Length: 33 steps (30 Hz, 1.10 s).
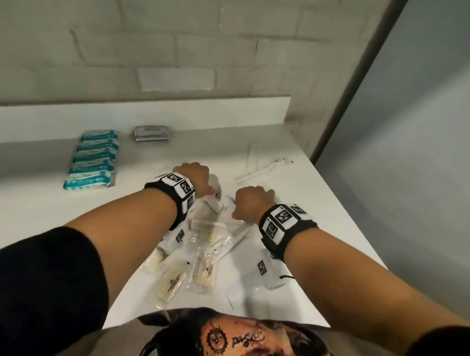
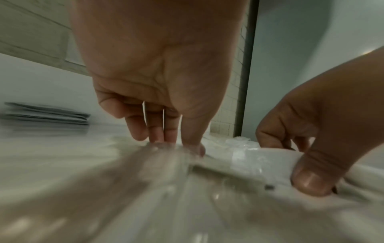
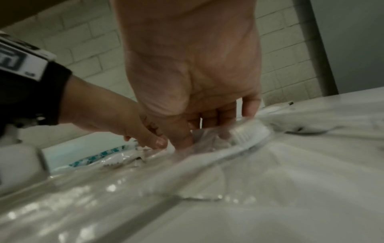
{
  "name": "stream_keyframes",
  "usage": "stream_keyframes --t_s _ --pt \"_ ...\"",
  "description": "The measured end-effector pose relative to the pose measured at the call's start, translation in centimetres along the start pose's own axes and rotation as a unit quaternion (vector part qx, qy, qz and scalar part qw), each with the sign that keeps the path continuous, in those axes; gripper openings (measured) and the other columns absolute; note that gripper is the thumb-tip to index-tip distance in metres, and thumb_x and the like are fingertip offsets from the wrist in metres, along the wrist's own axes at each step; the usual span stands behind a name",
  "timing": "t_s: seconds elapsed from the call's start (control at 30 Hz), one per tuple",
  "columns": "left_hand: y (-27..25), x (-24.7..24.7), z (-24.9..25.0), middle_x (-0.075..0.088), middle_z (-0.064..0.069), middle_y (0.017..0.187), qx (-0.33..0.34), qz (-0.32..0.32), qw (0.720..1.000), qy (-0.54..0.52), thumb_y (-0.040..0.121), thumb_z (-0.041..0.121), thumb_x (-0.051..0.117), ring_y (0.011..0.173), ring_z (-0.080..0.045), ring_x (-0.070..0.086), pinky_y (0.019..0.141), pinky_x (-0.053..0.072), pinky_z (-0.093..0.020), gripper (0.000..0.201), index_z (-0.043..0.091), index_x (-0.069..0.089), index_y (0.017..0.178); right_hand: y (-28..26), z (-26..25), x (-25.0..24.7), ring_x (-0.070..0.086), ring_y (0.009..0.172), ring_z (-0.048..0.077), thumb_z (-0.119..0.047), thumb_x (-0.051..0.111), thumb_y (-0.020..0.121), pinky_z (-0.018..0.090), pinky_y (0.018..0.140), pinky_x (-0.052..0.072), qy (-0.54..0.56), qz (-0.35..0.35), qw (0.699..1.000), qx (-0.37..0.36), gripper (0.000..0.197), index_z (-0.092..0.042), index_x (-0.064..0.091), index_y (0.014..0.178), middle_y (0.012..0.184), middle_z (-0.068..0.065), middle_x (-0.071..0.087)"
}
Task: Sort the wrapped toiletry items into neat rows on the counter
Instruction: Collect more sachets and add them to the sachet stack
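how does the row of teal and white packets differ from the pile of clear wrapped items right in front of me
The teal-and-white packets lie lined up in one neat column at the counter's far left; the clear-wrapped cream items lie jumbled and overlapping in the middle. The packets are opaque and alike; the pile is see-through and mixed, comb included. No hand touches the packets; the left hand and right hand work at the pile. Both rest on the white counter.

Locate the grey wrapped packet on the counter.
In the head view the grey wrapped packet lies at the back of the counter, against the backsplash, just right of the teal packet row.
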State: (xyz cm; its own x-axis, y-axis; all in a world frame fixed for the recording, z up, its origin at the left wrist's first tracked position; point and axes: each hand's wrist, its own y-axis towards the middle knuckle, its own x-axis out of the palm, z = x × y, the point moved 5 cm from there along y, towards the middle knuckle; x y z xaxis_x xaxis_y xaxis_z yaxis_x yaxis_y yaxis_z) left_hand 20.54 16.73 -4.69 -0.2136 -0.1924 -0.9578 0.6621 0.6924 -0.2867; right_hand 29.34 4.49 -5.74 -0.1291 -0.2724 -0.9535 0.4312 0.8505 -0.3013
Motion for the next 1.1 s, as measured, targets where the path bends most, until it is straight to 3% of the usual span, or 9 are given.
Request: stream_keyframes --t_s 0.23,0.4,0.57,0.63,0.7,0.83,0.9,1.0,1.1 --pt "1.5 -0.7 1.6 0.067 0.001 0.094 0.029 -0.079 0.99 0.114 0.067 0.059 0.073 0.09 -0.024 0.056 0.087 0.044 -0.036 0.055 0.016 0.066 0.102 -0.7 6.8 -4.2 0.059 0.094 0.025 -0.007 0.063 0.082 0.027 0.074 0.045 0.3 0.075 0.949 0.056 0.033 -0.012 0.055 0.114 0.109 0.008 0.063" --pt "1.4 0.0 2.1 0.065 -0.002 0.091 0.048 -0.096 0.992 0.072 0.08 0.044 0.069 0.083 -0.022 0.058 0.071 0.041 -0.028 0.04 0.011 0.069 0.103 -1.8 13.1 -3.9 0.058 0.091 0.03 -0.004 0.068 0.082 0.03 0.07 0.046 0.252 0.001 0.955 0.156 0.019 -0.005 0.053 0.094 0.097 0.011 0.057" --pt "0.8 -1.2 1.9 0.062 -0.006 0.092 0.077 0.082 0.993 -0.045 0.087 0.045 0.058 0.088 -0.028 0.054 0.077 0.04 -0.033 0.027 0.018 0.053 0.086 -2.5 14.4 -0.7 0.056 0.077 0.023 -0.006 0.056 0.09 0.032 0.062 0.05 0.261 -0.092 0.947 0.165 0.038 -0.002 0.051 0.127 0.108 0.013 0.055" --pt "0.2 -2.3 2.2 0.054 -0.003 0.074 0.078 0.151 0.974 -0.153 0.09 0.04 0.057 0.071 -0.024 0.047 0.06 0.031 -0.03 0.03 0.016 0.042 0.079 -3.3 13.8 0.5 0.058 0.073 0.025 -0.015 0.046 0.096 0.029 0.055 0.046 0.283 -0.112 0.932 0.196 0.026 -0.002 0.055 0.117 0.108 0.011 0.058" --pt "-0.6 -3.0 2.7 0.044 0.002 0.064 0.073 0.164 0.961 -0.209 0.092 0.039 0.056 0.062 -0.019 0.041 0.051 0.024 -0.029 0.035 0.017 0.036 0.073 -3.7 12.6 1.0 0.053 0.062 0.023 -0.016 0.04 0.096 0.029 0.055 0.043 0.28 -0.115 0.936 0.181 0.022 -0.006 0.056 0.085 0.081 0.009 0.055" --pt "-3.2 -2.9 6.0 0.045 0.005 0.068 0.167 0.085 0.962 -0.197 0.092 0.043 0.056 0.066 -0.018 0.044 0.053 0.029 -0.026 0.028 0.018 0.048 0.083 -3.8 10.4 0.2 0.034 0.045 0.018 -0.007 0.045 0.081 0.023 0.049 0.028 0.319 -0.101 0.936 0.108 0.024 -0.012 0.043 0.057 0.051 0.004 0.04" --pt "-5.3 -2.0 8.1 0.049 0.012 0.072 0.221 0.008 0.958 -0.184 0.091 0.044 0.056 0.067 -0.011 0.048 0.056 0.033 -0.024 0.018 0.027 0.053 0.088 -3.7 11.1 -0.4 0.043 0.053 0.02 -0.019 0.056 0.084 0.024 0.052 0.031 0.339 -0.068 0.932 0.105 0.016 -0.009 0.054 0.072 0.061 0.003 0.049" --pt "-7.6 0.5 9.4 0.061 0.013 0.075 0.214 -0.099 0.957 -0.166 0.087 0.05 0.056 0.068 -0.008 0.06 0.061 0.047 -0.028 0.016 0.037 0.052 0.078 -3.1 12.9 -0.9 0.056 0.091 0.024 -0.039 0.064 0.084 0.027 0.072 0.04 0.282 -0.007 0.95 0.131 0.044 -0.007 0.056 0.113 0.101 0.005 0.058" --pt "-8.5 1.4 9.0 0.063 0.007 0.08 0.17 -0.09 0.972 -0.136 0.085 0.051 0.055 0.077 -0.019 0.063 0.067 0.05 -0.033 0.018 0.034 0.054 0.08 -2.1 12.8 -0.8 0.054 0.115 0.028 -0.035 0.064 0.084 0.028 0.082 0.041 0.206 0.013 0.972 0.112 0.053 -0.009 0.051 0.129 0.127 0.009 0.057"
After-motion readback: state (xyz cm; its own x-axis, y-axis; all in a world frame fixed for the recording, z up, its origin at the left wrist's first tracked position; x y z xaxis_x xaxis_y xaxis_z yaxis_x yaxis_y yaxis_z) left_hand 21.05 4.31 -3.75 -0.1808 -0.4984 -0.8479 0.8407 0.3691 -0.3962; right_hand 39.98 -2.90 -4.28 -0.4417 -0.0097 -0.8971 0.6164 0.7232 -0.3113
